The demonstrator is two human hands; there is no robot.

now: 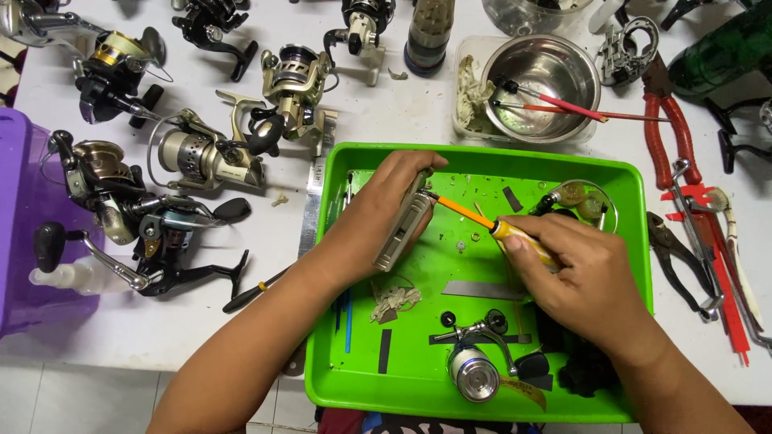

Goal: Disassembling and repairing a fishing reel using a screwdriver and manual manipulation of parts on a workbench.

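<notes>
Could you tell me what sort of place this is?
Probably a fishing reel repair bench: spare reels crowd the white table, pliers lie by a green tray of small parts, and the right hand works a screwdriver.

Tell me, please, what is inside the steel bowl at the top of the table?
Two thin tools lie in the steel bowl: a dark-tipped brush and a red stick, both poking over its right rim. The bowl sits in a clear tub, which it mostly covers.
</notes>
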